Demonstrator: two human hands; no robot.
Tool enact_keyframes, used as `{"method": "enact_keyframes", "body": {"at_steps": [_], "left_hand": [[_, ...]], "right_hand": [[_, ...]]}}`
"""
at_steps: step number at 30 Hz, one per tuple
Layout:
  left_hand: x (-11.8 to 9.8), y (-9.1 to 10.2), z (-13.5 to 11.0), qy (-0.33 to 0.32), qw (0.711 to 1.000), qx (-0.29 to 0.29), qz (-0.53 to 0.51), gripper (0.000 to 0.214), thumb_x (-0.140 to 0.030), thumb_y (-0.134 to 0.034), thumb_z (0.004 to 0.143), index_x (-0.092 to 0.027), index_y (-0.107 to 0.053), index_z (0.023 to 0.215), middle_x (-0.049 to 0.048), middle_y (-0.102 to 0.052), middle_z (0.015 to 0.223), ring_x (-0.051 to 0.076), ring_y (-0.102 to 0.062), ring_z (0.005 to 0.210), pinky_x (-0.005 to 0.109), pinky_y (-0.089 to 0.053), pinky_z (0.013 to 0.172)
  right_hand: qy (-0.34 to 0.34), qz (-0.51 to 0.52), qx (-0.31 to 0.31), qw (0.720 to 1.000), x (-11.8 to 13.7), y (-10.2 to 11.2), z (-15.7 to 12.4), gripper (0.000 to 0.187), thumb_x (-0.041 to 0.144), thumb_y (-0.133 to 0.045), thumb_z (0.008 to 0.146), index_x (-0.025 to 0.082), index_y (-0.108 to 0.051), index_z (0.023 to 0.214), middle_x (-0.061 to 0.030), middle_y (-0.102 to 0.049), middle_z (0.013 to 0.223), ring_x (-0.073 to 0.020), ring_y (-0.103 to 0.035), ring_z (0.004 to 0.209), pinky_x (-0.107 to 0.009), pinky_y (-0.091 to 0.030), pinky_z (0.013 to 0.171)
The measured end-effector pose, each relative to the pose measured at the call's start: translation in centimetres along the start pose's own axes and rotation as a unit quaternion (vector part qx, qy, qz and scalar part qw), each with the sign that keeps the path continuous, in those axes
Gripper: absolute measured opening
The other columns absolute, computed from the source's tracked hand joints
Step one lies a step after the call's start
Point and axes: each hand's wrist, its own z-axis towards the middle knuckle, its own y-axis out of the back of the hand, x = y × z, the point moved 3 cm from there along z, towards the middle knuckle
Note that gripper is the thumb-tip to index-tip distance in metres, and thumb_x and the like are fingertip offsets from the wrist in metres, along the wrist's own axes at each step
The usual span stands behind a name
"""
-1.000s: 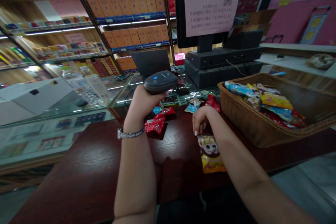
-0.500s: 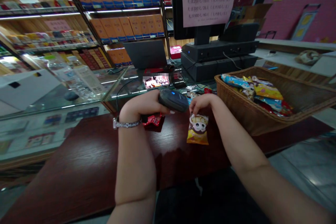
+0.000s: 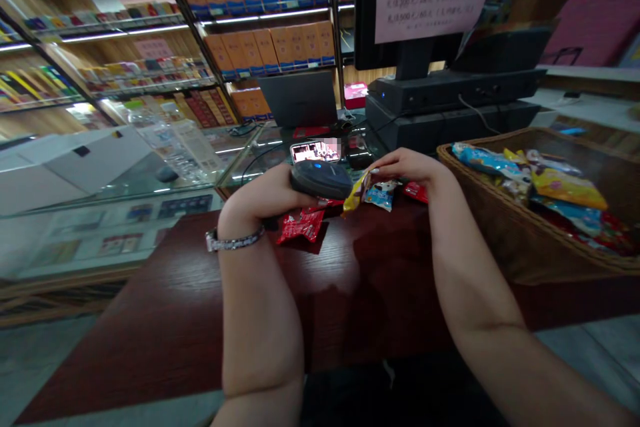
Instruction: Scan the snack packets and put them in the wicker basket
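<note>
Packet: yellow snack packet [image 3: 356,192], tilted, pinched in the right hand [image 3: 405,167], just beside the scanner.
Left hand: [image 3: 260,197] clenched around a handheld barcode scanner [image 3: 321,179].
Worktop: dark wood worktop [image 3: 350,293] under both hands, carrying a red packet [image 3: 300,225] and a blue packet [image 3: 381,195].
Nearby: wicker basket [image 3: 465,177] of assorted packets, right of the hands.

Legend: clock directions are taken from the point between the **left hand** [image 3: 265,197] and **right hand** [image 3: 405,168]; 12 o'clock points away from the person.

Passage: over the dark wood counter [image 3: 350,293], at 6 o'clock.

Obstacles: handheld scanner [image 3: 321,179], 9 o'clock; yellow snack packet [image 3: 355,193], at centre; red snack packet [image 3: 301,225], 8 o'clock; wicker basket [image 3: 500,233], 3 o'clock; smartphone [image 3: 315,152], 12 o'clock; black stacked electronics unit [image 3: 440,107], 1 o'clock.
</note>
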Motion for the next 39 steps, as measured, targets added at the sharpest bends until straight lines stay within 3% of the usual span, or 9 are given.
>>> {"method": "enact_keyframes", "body": {"at_steps": [3, 8, 14, 17, 19, 24, 29, 35, 39], "left_hand": [[0.0, 0.3, -0.1, 0.011, 0.998, -0.053, -0.008, 0.047, -0.033, -0.080, 0.064, -0.020, -0.077, 0.109, 0.0047, -0.079, 0.103, 0.027, -0.071, 0.096, 0.041, -0.055, 0.094], [-0.6, 0.4, -0.2, 0.035, 0.980, -0.185, -0.069, 0.039, -0.036, -0.080, 0.067, -0.016, -0.076, 0.100, 0.0038, -0.075, 0.077, 0.020, -0.067, 0.061, 0.030, -0.057, 0.058], [-0.7, 0.1, 0.9, 0.024, 0.950, -0.274, -0.149, 0.042, -0.037, -0.082, 0.064, -0.012, -0.074, 0.097, 0.0050, -0.074, 0.076, 0.019, -0.067, 0.053, 0.028, -0.055, 0.050], [-1.0, -0.1, 0.9, 0.026, 0.937, -0.281, -0.207, 0.048, -0.040, -0.083, 0.064, -0.013, -0.072, 0.102, 0.0052, -0.074, 0.077, 0.020, -0.068, 0.054, 0.030, -0.057, 0.052], [-1.3, -0.3, 0.7, 0.024, 0.938, -0.260, -0.230, 0.048, -0.042, -0.083, 0.064, -0.014, -0.071, 0.101, 0.0039, -0.073, 0.072, 0.020, -0.068, 0.053, 0.031, -0.057, 0.054], [-1.7, -0.5, 0.6, -0.006, 0.935, -0.239, -0.260, 0.038, -0.038, -0.085, 0.064, -0.017, -0.071, 0.093, 0.0010, -0.070, 0.067, 0.015, -0.062, 0.051, 0.029, -0.056, 0.056], [-1.2, -0.4, 0.8, -0.003, 0.932, -0.248, -0.262, 0.037, -0.038, -0.085, 0.065, -0.017, -0.071, 0.092, -0.0005, -0.066, 0.060, 0.015, -0.060, 0.050, 0.029, -0.055, 0.055], [-1.7, -0.8, 1.0, -0.008, 0.945, -0.240, -0.221, 0.036, -0.039, -0.083, 0.068, -0.016, -0.072, 0.093, 0.0008, -0.068, 0.060, 0.018, -0.064, 0.052, 0.031, -0.057, 0.059], [-2.0, -0.4, 0.8, 0.002, 0.938, -0.290, -0.190, 0.036, -0.037, -0.081, 0.069, -0.014, -0.072, 0.095, 0.0026, -0.071, 0.064, 0.020, -0.067, 0.053, 0.031, -0.057, 0.057]], "right_hand": [[0.008, 0.031, 0.030, 0.999, 0.4, -0.2, -0.6, 0.033, 0.033, -0.086, 0.066, 0.020, -0.082, 0.096, -0.0059, -0.079, 0.097, -0.0184, -0.073, 0.088, -0.026, -0.058, 0.084], [0.045, 0.109, 0.044, 0.992, 1.7, -1.2, -1.0, 0.040, 0.028, -0.082, 0.071, 0.020, -0.078, 0.110, -0.0076, -0.076, 0.114, -0.0198, -0.073, 0.099, -0.027, -0.058, 0.088], [0.124, 0.257, -0.074, 0.956, 3.5, -1.8, -0.2, 0.032, 0.034, -0.076, 0.073, 0.017, -0.078, 0.099, -0.0077, -0.077, 0.108, -0.0188, -0.072, 0.094, -0.029, -0.061, 0.081], [0.147, 0.284, -0.199, 0.927, 3.9, -2.2, 0.5, 0.032, 0.031, -0.085, 0.063, 0.019, -0.075, 0.091, -0.0037, -0.077, 0.097, -0.0148, -0.071, 0.087, -0.024, -0.059, 0.078], [0.157, 0.295, -0.239, 0.912, 4.1, -2.7, 0.9, 0.037, 0.026, -0.088, 0.055, 0.020, -0.070, 0.087, 0.0001, -0.075, 0.091, -0.0128, -0.070, 0.084, -0.022, -0.057, 0.076], [0.153, 0.322, -0.167, 0.919, 4.9, -3.9, 0.7, 0.050, 0.022, -0.086, 0.054, 0.026, -0.059, 0.096, 0.0065, -0.072, 0.089, -0.0113, -0.069, 0.081, -0.020, -0.056, 0.068], [0.094, 0.225, -0.060, 0.968, 6.1, -4.9, -0.9, 0.043, 0.038, -0.080, 0.071, 0.023, -0.067, 0.109, -0.0025, -0.075, 0.103, -0.0168, -0.071, 0.084, -0.024, -0.057, 0.061], [0.082, 0.195, -0.111, 0.971, 6.3, -4.9, -0.9, 0.036, 0.046, -0.079, 0.074, 0.021, -0.072, 0.098, -0.0040, -0.077, 0.095, -0.0206, -0.073, 0.088, -0.032, -0.060, 0.076], [0.097, 0.245, -0.255, 0.930, 5.0, -2.3, 0.0, 0.038, 0.044, -0.078, 0.075, 0.021, -0.069, 0.103, -0.0046, -0.077, 0.099, -0.0214, -0.074, 0.088, -0.032, -0.060, 0.075]]}}
